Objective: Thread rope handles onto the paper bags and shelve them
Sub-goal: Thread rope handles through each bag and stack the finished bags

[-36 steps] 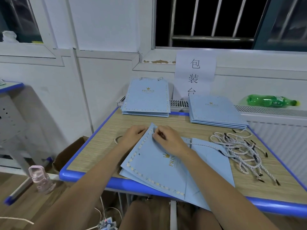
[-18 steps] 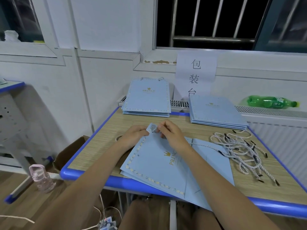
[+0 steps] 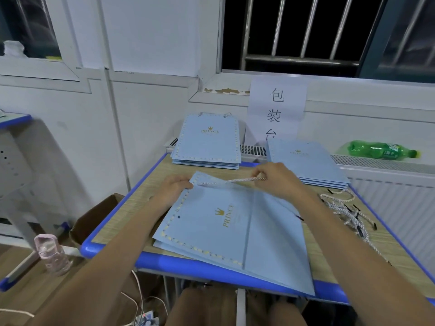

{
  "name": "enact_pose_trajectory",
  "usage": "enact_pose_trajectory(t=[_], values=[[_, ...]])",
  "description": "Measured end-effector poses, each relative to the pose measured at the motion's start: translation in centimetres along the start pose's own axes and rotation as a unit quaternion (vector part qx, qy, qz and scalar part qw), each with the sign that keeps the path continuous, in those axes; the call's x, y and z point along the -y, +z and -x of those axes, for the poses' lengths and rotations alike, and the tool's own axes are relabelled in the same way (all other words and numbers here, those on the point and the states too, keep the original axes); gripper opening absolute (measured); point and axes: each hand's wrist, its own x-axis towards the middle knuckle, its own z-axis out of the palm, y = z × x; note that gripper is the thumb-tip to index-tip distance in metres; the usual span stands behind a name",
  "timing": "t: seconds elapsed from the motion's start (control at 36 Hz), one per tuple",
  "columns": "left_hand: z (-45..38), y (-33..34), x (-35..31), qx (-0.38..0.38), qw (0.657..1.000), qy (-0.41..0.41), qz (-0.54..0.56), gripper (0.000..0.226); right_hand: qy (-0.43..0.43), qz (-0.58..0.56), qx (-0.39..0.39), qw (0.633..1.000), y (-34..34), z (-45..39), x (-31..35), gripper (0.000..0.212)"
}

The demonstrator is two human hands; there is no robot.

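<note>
Left hand [image 3: 173, 188] pinching the paper bag [image 3: 223, 222] corner, right hand [image 3: 276, 178] pinching rope [image 3: 237, 181], fingertips hidden.

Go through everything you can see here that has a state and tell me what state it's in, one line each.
top bag: flat, far corner lifted
rope: taut from bag corner to right hand
left hand: holding down bag corner
right hand: pinching the rope
left stack: flat, rope handles showing at far edge
right stack: flat
loose ropes: tangled heap
green bottle: lying on side
</note>
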Motion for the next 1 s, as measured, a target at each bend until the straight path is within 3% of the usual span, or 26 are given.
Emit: enact_pose_trajectory(t=[0.08,0.17,0.22,0.28,0.36,0.47,0.56,0.78,0.86,1.0], values=[[-0.4,-1.0,0.4,-0.031,0.999,-0.004,-0.011,0.031,0.046,0.125,0.008,0.991,-1.9,0.0,-1.6,0.028],[-0.2,-0.8,0.2,-0.049,0.999,-0.013,-0.016,0.052,0.089,0.182,0.031,0.979,-3.5,-0.3,-3.0,0.026],[-0.1,-0.5,0.0,-0.053,0.998,-0.009,-0.033,0.036,0.091,0.105,0.070,0.988,-4.5,-0.2,-3.1,0.026],[-0.1,-0.1,-0.1,-0.055,0.997,0.002,-0.062,0.020,0.074,-0.071,0.115,0.988,-5.1,0.2,-2.4,0.029],[-0.5,0.5,0.5,-0.065,0.989,0.007,-0.129,0.034,0.042,-0.309,0.147,0.939,-4.8,0.8,-0.6,0.023],[-0.6,1.1,0.6,-0.075,0.973,0.008,-0.216,0.050,0.021,-0.423,0.172,0.890,-2.3,0.4,1.7,0.014],[-0.7,1.0,0.6,-0.079,0.959,0.020,-0.270,0.040,0.031,-0.462,0.180,0.868,0.4,0.0,2.6,0.014],[0.4,-0.2,0.2,-0.062,0.938,0.032,-0.338,0.026,0.043,-0.281,0.096,0.954,4.1,0.5,1.8,0.015],[1.5,-0.7,0.1,-0.048,0.928,0.025,-0.369,0.031,0.025,-0.161,0.053,0.985,4.4,0.6,1.7,0.033],[3.1,-1.2,0.3,0.017,0.934,0.040,-0.354,0.044,-0.006,-0.084,0.023,0.996,4.5,1.2,1.9,0.050]])
